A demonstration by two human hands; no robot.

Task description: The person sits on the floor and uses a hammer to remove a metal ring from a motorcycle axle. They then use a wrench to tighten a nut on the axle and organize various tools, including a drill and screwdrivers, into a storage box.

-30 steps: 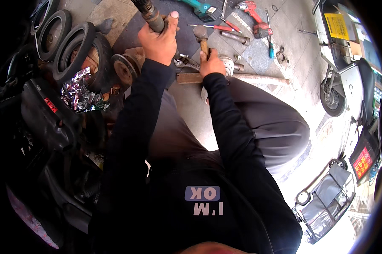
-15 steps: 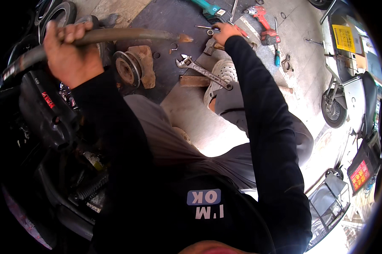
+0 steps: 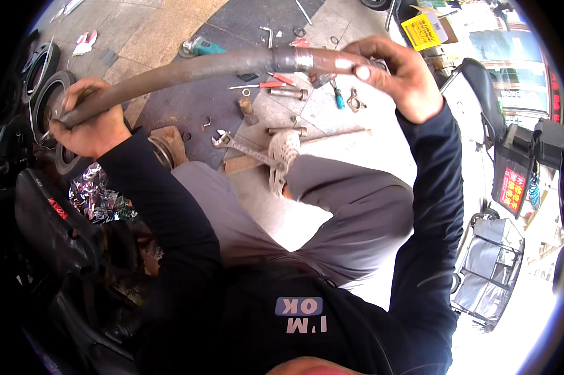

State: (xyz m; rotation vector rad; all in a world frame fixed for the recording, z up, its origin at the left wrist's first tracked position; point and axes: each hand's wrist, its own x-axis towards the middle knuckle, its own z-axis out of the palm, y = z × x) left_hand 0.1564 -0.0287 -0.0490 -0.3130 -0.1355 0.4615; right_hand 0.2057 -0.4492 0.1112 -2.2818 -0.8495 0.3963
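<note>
Across the upper part of the view, my two hands hold up a long grey-brown metal pipe [image 3: 200, 69]. My left hand [image 3: 94, 125] is closed around its left end. My right hand [image 3: 404, 78] grips the right end between thumb and fingers, beside a shiny section and a rusty band. On the floor beyond my knees lie an adjustable wrench [image 3: 247, 148], its handle end by my shoe [image 3: 284, 151], and a hammer [image 3: 247, 111]. A red-handled screwdriver [image 3: 266, 85] and a thick metal bolt-like piece [image 3: 288, 93] lie just under the pipe in view.
A teal power tool [image 3: 202, 47] lies behind the pipe. A teal screwdriver [image 3: 338, 99] and small metal parts are scattered around it. Tyres [image 3: 50, 94] stand at far left, above black vehicle bodywork [image 3: 50, 219]. A scooter [image 3: 482, 94] and a yellow box [image 3: 422, 31] are at right.
My right hand has come up from the tools on the floor and taken hold of the pipe's right end. My left hand has lowered a little with the pipe. The view has shifted.
</note>
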